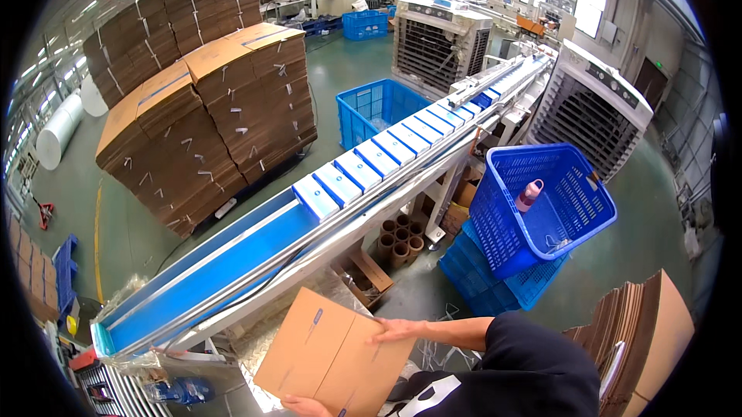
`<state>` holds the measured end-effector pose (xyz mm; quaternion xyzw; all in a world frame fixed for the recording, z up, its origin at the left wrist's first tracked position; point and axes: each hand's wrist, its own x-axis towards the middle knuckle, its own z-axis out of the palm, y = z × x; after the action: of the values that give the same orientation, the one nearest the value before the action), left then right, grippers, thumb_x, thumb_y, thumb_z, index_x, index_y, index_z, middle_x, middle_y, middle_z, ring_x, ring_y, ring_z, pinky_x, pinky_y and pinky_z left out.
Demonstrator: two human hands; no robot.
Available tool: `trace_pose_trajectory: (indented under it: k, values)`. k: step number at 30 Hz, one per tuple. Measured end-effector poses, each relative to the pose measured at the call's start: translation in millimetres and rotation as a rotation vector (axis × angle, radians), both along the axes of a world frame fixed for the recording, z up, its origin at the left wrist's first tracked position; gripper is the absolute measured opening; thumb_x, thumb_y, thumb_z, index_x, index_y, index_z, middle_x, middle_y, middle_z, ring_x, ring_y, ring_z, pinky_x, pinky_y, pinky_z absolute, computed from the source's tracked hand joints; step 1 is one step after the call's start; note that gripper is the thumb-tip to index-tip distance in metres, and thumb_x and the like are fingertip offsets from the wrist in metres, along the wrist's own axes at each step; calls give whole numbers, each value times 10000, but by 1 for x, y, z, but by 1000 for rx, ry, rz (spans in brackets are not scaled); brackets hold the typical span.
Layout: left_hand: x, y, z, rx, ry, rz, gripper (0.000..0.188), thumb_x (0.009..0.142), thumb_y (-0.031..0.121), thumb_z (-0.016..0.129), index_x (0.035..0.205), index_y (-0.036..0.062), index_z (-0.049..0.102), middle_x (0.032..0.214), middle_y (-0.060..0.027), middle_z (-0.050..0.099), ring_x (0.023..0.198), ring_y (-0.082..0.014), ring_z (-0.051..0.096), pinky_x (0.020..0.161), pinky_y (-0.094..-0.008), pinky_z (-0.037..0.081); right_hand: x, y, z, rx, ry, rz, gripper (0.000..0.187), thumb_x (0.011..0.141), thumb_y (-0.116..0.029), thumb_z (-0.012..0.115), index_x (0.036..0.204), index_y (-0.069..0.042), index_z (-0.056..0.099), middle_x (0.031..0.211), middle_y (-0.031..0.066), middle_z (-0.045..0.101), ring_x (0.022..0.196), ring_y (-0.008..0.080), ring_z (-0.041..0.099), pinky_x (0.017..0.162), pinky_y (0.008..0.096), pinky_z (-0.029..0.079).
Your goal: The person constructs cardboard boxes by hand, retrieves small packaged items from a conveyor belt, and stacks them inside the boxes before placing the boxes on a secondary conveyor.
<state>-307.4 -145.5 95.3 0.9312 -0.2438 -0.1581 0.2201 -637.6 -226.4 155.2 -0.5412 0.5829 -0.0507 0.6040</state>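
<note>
Below the blue conveyor belt (232, 262), a flattened cardboard box (332, 355) is held at the bottom edge. Right hand (398, 330) lies flat on its upper corner; left hand (305, 405), partly cut off, grips its lower edge, fingers hidden.

Long blue conveyor belt (232, 258) with silver metal side rails, slanting from lower left up to upper right; white-and-blue rectangular packs (376, 158) riding on it in a single touching row along the upper half, lower half bare. Green painted concrete floor (139, 224) bearing strapped stacks of flattened brown cardboard (216, 115), stacked blue plastic mesh crates (533, 208), brown cardboard tubes (400, 239) standing upright beneath the belt.
</note>
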Motion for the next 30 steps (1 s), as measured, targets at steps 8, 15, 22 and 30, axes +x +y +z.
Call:
trace_pose_trajectory:
  k: [8, 15, 22, 30]
  values:
    - [114, 48, 19, -312, 593, -45, 532, 934, 442, 344, 1188, -10, 466, 1152, -201, 536, 1023, -344, 539, 858, -447, 453, 93, -1, -44, -524, 11, 350, 733, 873, -561, 438, 1365, -31, 321, 1273, 183, 482, 1186, 316, 450, 993, 381, 362]
    - [230, 154, -119, -649, 1322, 438, 663, 905, 529, 381, 1328, 18, 380, 1332, -156, 447, 1185, -337, 451, 994, -484, 343, 171, 16, -43, -242, 194, -279, 696, 849, -596, 450, 1211, -5, 504, 1130, 153, 586, 1032, 245, 548, 900, 315, 397]
    - [302, 264, -82, -519, 1138, 927, 592, 937, 471, 354, 1214, -30, 506, 1185, -147, 561, 1033, -261, 553, 861, -380, 450, 319, 62, -9, -143, -76, -112, 736, 852, -569, 499, 1214, 72, 482, 1175, 143, 539, 1064, 213, 494, 911, 314, 378]
    - [543, 367, 9, -707, 514, 1067, 557, 933, 451, 368, 1094, -53, 543, 1083, -185, 591, 936, -275, 585, 781, -402, 462, 650, 60, -35, 244, -418, 157, 693, 888, -533, 457, 1311, 14, 411, 1310, 113, 460, 1191, 209, 433, 1016, 322, 312]
